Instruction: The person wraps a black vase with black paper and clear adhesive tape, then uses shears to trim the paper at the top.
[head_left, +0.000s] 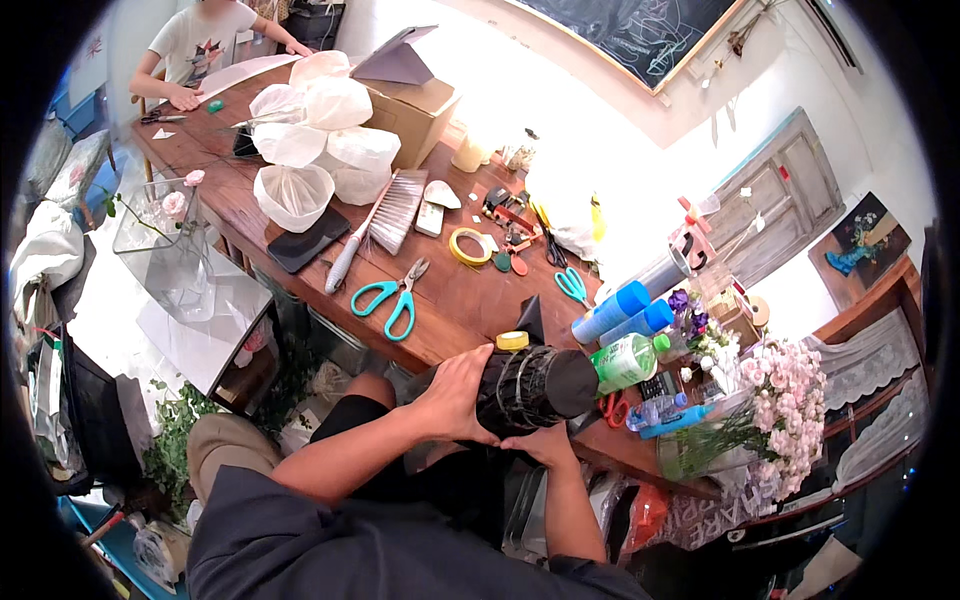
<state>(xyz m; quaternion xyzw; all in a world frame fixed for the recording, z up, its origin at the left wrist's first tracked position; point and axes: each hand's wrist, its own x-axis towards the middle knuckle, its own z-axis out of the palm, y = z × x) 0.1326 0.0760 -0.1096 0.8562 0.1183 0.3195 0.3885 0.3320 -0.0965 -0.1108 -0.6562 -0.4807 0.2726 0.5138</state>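
Both hands hold a black cylindrical bundle (517, 386) at the table's near edge. Strips that look like clear tape or wire circle its middle, and its round dark end points right. My left hand (454, 394) is wrapped around the left side, fingers over the top and thumb underneath. From below, my right hand (541, 444) grips it, thumb close to the left thumb; its other fingers are hidden. Just beyond the bundle sit a small yellow tape roll (512, 340) and a pointed black piece (531, 319).
On the wooden table (450, 315) lie turquoise-handled shears (397, 296), a brush (379, 225), a yellow tape ring (470, 246) and white paper forms (292, 196). Blue cans (611, 311), a green bottle (625, 362) and pink flowers (784, 405) stand right. Another person (196, 49) works at the far end.
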